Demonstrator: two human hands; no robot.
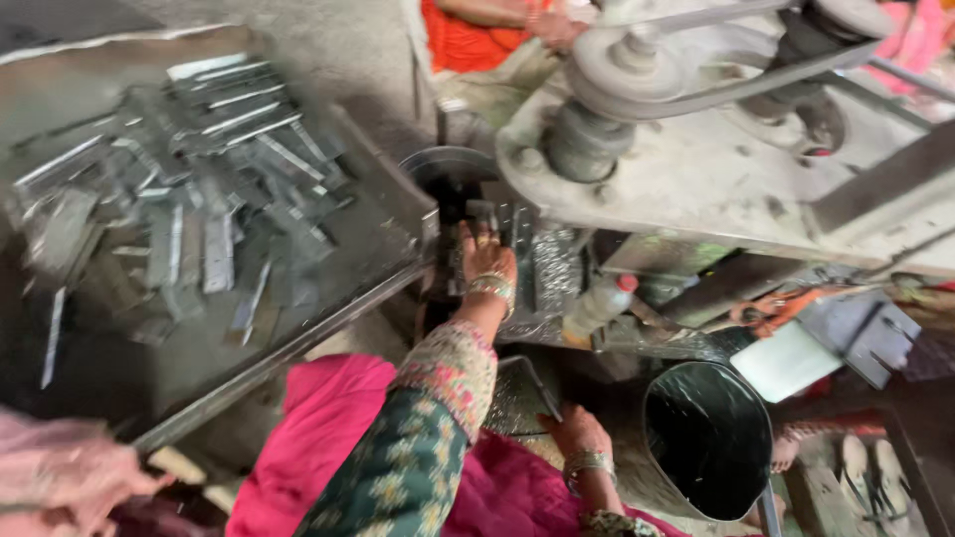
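My left hand [484,261], wearing bangles and a green patterned sleeve, reaches forward into the grey machine [696,169]. Its fingertips are closed on a small flat metal piece [483,212] beside a dark round wheel [448,167]. My right hand [579,433], also in bangles, lies low by the corner of a shallow metal tray [517,393] in front of my pink-clad lap. Its fingers curl downward and what they hold is hidden.
A big sloping metal tray [328,308] on the left holds several flat metal strips [214,189]. A plastic bottle [597,306] and black bucket [708,438] stand at right. A pulley with belt [627,62] tops the machine. Another person in orange [476,30] sits behind it.
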